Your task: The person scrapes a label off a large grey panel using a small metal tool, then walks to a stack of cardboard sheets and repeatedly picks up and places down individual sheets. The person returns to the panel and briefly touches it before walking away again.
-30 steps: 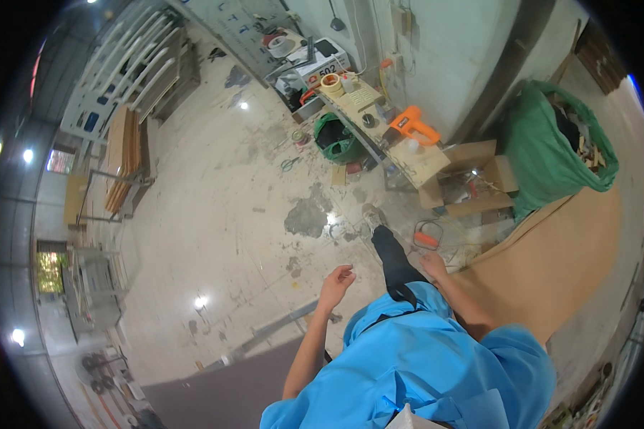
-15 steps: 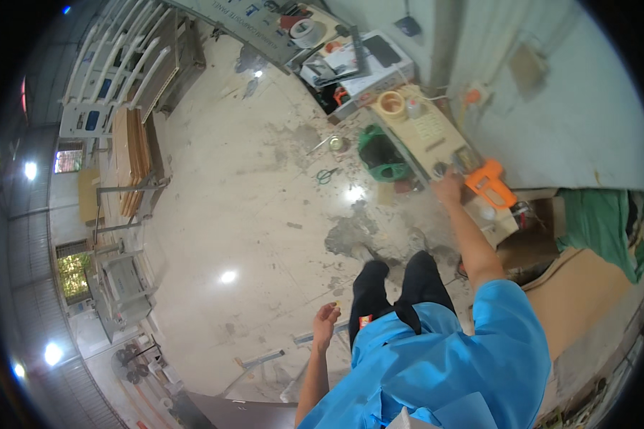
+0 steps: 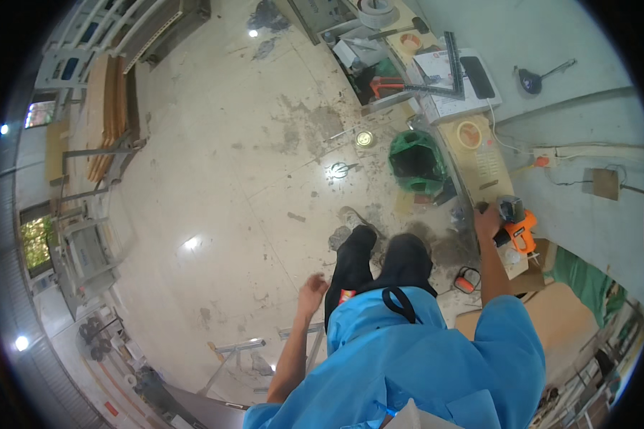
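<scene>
My right hand (image 3: 487, 222) is over the narrow bench (image 3: 495, 182) along the wall, its fingers curled round something small and dark that they mostly hide. Right beside it lies an orange power tool with a black end (image 3: 521, 232). A grey, box-like item (image 3: 510, 208) stands just past my fingers. My left hand (image 3: 312, 292) hangs by my left thigh above the floor, fingers bent together; whatever is in them is too small to make out. Farther along the bench are a tape roll (image 3: 469, 134) and a white box (image 3: 454, 100) bearing a black phone (image 3: 478, 77) and a carpenter's square (image 3: 451, 64).
A green plastic bag (image 3: 416, 163) stands on the floor against the bench. Scissors (image 3: 341, 170) and a round tin (image 3: 364, 139) lie near it. An open drawer (image 3: 379, 106) juts out ahead. Stacked boards (image 3: 106, 118) lean at the left. Cardboard (image 3: 551, 314) lies behind my right arm.
My view has shifted, so the bench now appears farther right. My right hand stays at the bench beside the orange tool. My left hand stays low, its fingers now more turned in.
</scene>
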Tool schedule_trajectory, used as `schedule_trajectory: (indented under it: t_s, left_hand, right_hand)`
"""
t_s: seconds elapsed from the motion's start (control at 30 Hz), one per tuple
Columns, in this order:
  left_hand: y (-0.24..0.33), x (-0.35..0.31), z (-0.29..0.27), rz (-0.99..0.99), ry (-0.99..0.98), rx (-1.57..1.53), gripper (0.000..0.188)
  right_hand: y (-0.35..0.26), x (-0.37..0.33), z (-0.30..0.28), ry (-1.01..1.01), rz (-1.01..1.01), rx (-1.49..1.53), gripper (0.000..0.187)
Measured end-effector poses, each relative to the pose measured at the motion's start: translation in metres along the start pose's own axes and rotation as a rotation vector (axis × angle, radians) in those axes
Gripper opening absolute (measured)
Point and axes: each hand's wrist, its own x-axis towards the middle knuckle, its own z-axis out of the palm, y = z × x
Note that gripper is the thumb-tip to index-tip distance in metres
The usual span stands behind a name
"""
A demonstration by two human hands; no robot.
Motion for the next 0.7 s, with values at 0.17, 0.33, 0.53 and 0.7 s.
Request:
schedule_trajectory:
  t_s: [0.17,0.33,0.53,0.7]
  left_hand:
    - [0.112,0.083,-0.045,0.278,-0.03,0.059,0.065]
    - [0.229,0.165,-0.066,0.555,-0.073,0.084,0.081]
    - [0.287,0.275,-0.109,0.621,0.008,-0.003,0.073]
    - [0.308,0.405,-0.155,0.558,0.036,-0.075,0.068]
  right_hand:
    - [-0.138,-0.072,-0.036,0.041,-0.358,0.185,0.058]
    - [-0.307,-0.135,-0.081,-0.108,-0.733,0.468,0.059]
    - [-0.473,-0.134,-0.116,-0.269,-0.959,0.343,0.062]
    - [-0.592,-0.042,-0.086,-0.479,-1.042,0.341,0.068]
